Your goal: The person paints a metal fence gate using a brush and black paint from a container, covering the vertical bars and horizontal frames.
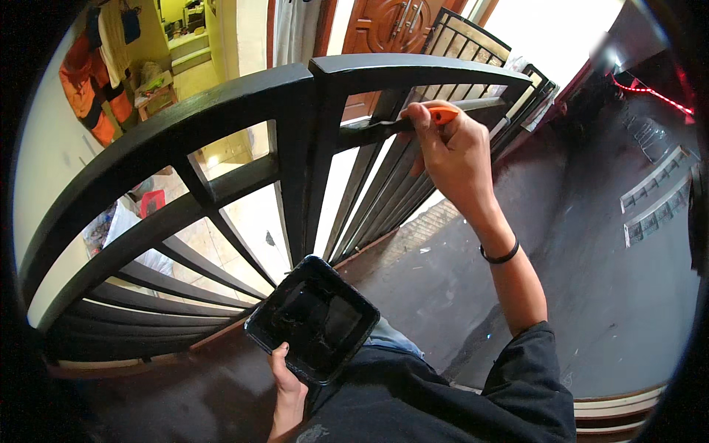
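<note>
My right hand (pixel 454 151) is raised and closed round the orange handle of a paintbrush (pixel 444 114). The brush end points left and meets a horizontal rail of the black metal gate (pixel 297 159); its bristles are hard to make out against the dark bar. Low in front of my body, my left hand (pixel 286 380) grips the near edge of a square black tray (pixel 346 285), thumb over the rim. Dark, glossy liquid that looks like black paint (pixel 317 314) lies in it. The tray is just below the gate's middle posts.
Gate bars fan out before me, with a curved top rail. Through them show a tiled floor (pixel 218 255), orange and dark clothes (pixel 92 88) hanging at left, and a wooden door (pixel 369 37). Dark paving (pixel 532 295) spreads right, with a grey grate (pixel 657 192) and red lights (pixel 657 92) beyond.
</note>
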Motion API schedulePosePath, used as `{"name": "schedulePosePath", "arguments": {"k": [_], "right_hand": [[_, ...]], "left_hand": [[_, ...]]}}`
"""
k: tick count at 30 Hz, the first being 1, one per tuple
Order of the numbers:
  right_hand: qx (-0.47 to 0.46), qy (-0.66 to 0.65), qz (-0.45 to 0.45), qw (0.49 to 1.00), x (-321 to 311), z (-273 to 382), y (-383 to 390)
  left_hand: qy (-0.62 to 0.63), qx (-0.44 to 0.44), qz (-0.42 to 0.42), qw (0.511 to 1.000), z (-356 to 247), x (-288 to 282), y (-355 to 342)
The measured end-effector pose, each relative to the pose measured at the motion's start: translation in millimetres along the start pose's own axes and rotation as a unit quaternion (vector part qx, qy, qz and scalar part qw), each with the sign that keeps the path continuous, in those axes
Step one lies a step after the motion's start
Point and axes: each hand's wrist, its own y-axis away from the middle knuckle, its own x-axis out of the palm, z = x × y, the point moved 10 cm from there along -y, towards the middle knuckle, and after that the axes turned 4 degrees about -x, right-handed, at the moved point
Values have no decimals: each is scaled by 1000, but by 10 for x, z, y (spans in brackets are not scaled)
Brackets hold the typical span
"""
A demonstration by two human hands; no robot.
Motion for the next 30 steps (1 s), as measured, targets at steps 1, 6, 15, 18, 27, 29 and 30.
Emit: {"name": "schedulePosePath", "arguments": {"k": [1, 6, 15, 18, 27, 29, 30], "right_hand": [[1, 0, -3, 1000, -43, 60, -37], [16, -42, 10, 999, 14, 27, -64], [-14, -28, 23, 999, 56, 43, 4], [-41, 8, -33, 999, -142, 50, -96], [10, -177, -65, 982, 32, -65, -64], [-65, -62, -45, 995, 61, 34, -32], [-57, -45, -61, 995, -7, -9, -10]], "left_hand": [[-2, 1, 1, 1000, 1, -47, -17], [0, -2, 19, 1000, 10, -142, -38], [9, -33, 57, 998, -44, 43, 19], [-8, -26, 42, 999, -74, 156, 50], [-18, -5, 45, 999, -147, 287, 111], [-28, 4, 40, 999, -144, 261, 101], [-30, 13, 35, 999, -164, 256, 108]]}}
